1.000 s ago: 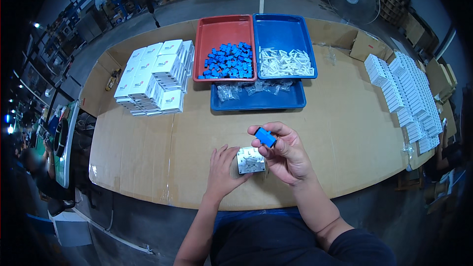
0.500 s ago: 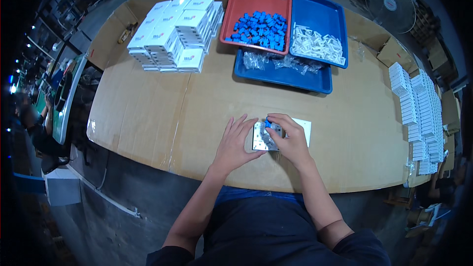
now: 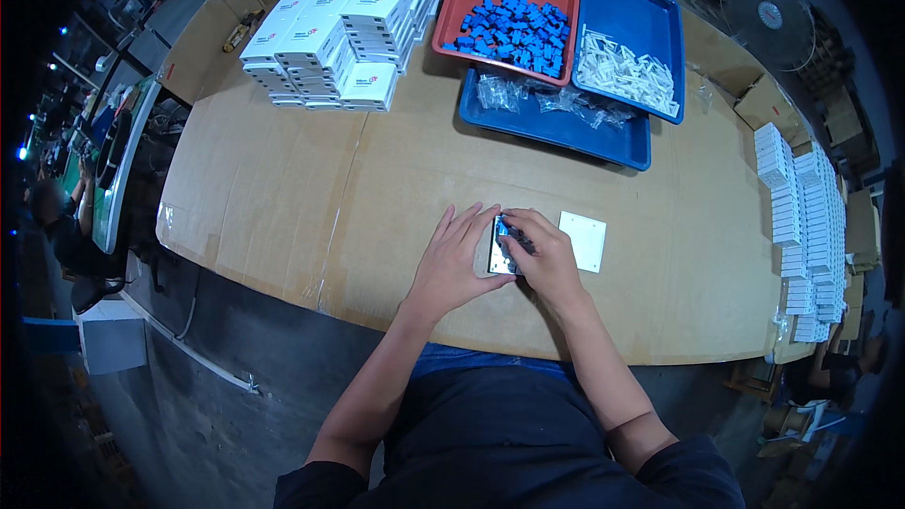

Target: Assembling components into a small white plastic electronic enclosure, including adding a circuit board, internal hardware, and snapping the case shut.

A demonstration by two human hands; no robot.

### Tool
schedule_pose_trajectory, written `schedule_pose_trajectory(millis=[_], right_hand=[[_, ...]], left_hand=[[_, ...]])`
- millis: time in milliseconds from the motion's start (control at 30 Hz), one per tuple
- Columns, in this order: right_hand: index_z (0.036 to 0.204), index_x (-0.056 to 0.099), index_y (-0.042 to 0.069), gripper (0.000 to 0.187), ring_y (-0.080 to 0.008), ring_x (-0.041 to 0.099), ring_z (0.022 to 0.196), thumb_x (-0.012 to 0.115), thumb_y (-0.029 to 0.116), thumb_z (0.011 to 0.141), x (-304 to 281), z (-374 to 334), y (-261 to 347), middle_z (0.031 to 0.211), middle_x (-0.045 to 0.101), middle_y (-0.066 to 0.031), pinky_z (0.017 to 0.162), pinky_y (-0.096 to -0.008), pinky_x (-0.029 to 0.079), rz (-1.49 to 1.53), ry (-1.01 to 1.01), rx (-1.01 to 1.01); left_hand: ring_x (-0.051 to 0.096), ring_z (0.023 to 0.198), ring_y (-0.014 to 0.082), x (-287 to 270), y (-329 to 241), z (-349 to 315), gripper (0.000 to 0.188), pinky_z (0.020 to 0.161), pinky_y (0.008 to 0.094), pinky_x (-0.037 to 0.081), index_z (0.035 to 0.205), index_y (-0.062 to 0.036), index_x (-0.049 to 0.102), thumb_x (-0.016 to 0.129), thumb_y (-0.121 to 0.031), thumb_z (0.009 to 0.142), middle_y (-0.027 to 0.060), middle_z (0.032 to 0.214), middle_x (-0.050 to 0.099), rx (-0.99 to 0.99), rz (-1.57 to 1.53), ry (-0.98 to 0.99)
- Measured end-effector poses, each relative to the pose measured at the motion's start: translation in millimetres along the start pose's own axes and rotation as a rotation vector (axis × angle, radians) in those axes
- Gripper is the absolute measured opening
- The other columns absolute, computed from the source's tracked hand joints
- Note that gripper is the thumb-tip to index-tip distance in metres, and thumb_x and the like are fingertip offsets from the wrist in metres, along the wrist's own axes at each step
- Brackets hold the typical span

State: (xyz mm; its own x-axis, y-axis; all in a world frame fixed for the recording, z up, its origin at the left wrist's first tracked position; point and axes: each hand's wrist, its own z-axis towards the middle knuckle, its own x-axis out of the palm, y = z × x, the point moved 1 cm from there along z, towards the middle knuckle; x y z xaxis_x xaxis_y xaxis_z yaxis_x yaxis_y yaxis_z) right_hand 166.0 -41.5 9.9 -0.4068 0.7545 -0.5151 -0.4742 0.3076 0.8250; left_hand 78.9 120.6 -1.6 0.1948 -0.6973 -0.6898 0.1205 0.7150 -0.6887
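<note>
On the cardboard tabletop in front of me lies a small, shallow white box point(image 3: 494, 262), its open side up and dark and grey parts inside. My left hand point(image 3: 449, 264) frames its left side, fingers along the far left edge and thumb at the near edge, holding it. Over its right half, my right hand point(image 3: 551, 266) is closed, fingertips down in the box on a small blue part point(image 3: 502, 223). Those fingers mostly cover the part. A flat white square cover point(image 3: 584, 241) rests just right of my right hand.
Stacked white boxes point(image 3: 311, 38) stand at far left. A red tray point(image 3: 462, 14) of blue parts and a blue tray point(image 3: 603, 0) of white pieces overlap another blue tray point(image 3: 566, 137) with plastic bags. White stacks point(image 3: 782, 203) line the right edge; a person point(image 3: 71, 226) sits left.
My right hand has moved left and lower over the box, taking the blue part with it. The white cover now shows fully. The whole view has shifted slightly.
</note>
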Motion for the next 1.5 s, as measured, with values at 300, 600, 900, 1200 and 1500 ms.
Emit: schedule_pose_trajectory(millis=[300, 600, 900, 1200, 1500], right_hand=[[0.109, 0.073, -0.002, 0.022, -0.0357, 0.073, 0.102, 0.074, 0.005, 0.089, 0, 3, -1, 0.116, 0.074, -0.0157, 0.096, -0.0404, 0.058, 0.006, -0.006, 0.002], [0.110, 0.077, 0.002, 0.024, -0.0323, 0.071, 0.114, 0.075, 0.010, 0.088, -1, 3, -10, 0.119, 0.075, -0.0127, 0.113, -0.0512, 0.047, -0.170, 0.002, -0.038], [0.112, 0.080, 0.008, 0.026, -0.0265, 0.062, 0.130, 0.073, 0.021, 0.090, 0, 3, 7, 0.124, 0.073, -0.0060, 0.118, -0.0574, 0.038, -0.619, 0.115, -0.146], [0.119, 0.078, 0.008, 0.031, -0.0273, 0.055, 0.137, 0.070, 0.020, 0.093, -8, 3, 13, 0.132, 0.068, -0.0080, 0.119, -0.0646, 0.031, -0.652, 0.196, -0.168], [0.105, 0.081, 0.009, 0.019, -0.0314, 0.057, 0.133, 0.073, 0.015, 0.090, -42, 2, -6, 0.131, 0.068, -0.0123, 0.124, -0.0563, 0.028, -0.171, 0.063, -0.008]], left_hand=[[0.046, 0.146, 0.0337, 0, 0, 1, 0.095, 0.126, 0.0568, 0.025, 0.150, -0.0072, 0.047, 0.091, -0.037, 0.071, 0.0131, 0.149, 0.056, -0.009, -0.001, -0.003], [0.047, 0.145, 0.0336, 0, 0, 2, 0.092, 0.126, 0.0567, 0.025, 0.148, -0.0076, 0.049, 0.091, -0.038, 0.072, 0.0122, 0.149, 0.056, 0.000, 0.008, -0.004], [0.045, 0.146, 0.0324, 0, 3, 1, 0.094, 0.126, 0.0555, 0.026, 0.150, -0.0085, 0.048, 0.090, -0.034, 0.070, 0.0125, 0.150, 0.055, -0.007, -0.004, 0.007], [0.045, 0.146, 0.0318, -3, 2, 2, 0.095, 0.126, 0.0551, 0.026, 0.151, -0.0096, 0.047, 0.091, -0.032, 0.069, 0.0132, 0.149, 0.055, -0.007, -0.013, 0.004], [0.050, 0.134, 0.0369, 1, -1, -3, 0.096, 0.122, 0.0538, 0.032, 0.148, -0.0082, 0.050, 0.093, -0.035, 0.067, 0.0148, 0.137, 0.056, -0.013, -0.054, -0.080]])
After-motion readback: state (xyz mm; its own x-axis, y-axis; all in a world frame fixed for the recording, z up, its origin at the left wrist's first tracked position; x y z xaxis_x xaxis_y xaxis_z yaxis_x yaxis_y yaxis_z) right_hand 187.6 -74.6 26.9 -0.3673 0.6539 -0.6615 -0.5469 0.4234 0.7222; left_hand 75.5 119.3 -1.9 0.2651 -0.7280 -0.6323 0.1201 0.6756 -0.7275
